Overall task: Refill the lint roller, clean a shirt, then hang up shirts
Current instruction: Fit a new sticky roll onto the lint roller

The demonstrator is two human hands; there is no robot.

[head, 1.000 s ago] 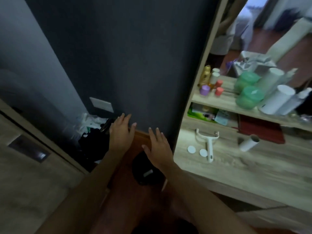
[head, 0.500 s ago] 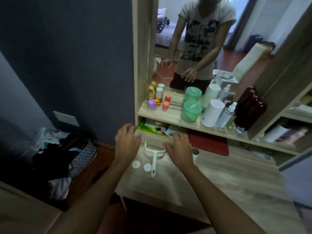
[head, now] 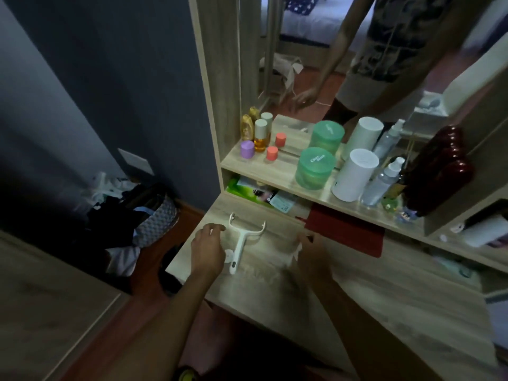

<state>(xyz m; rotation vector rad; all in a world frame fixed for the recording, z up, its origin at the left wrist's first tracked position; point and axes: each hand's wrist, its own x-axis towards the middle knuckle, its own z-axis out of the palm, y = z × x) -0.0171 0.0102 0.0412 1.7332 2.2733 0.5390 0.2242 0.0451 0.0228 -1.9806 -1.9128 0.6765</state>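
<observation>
An empty white lint roller handle [head: 241,244] with a forked head lies on the wooden desk [head: 275,295]. My left hand [head: 208,250] hovers just left of it with fingers loosely curled, holding nothing, over a small white round cap [head: 228,253]. My right hand [head: 312,253] is motion-blurred to the right of the handle. It covers the white refill roll [head: 298,249], of which only an edge shows. Whether the fingers grip the roll is unclear. No shirt is in view on the desk.
A shelf above the desk carries small bottles [head: 260,137], two green jars [head: 316,167], a white cylinder [head: 354,178] and spray bottles. A red mat [head: 346,232] lies under the shelf. A mirror stands behind. A patterned basket [head: 158,218] with dark clothes sits on the floor at left.
The view swung from the floor and wall to the desk. Both hands came over the desk; my left hand moved beside the handle and my right hand moved right onto the roll.
</observation>
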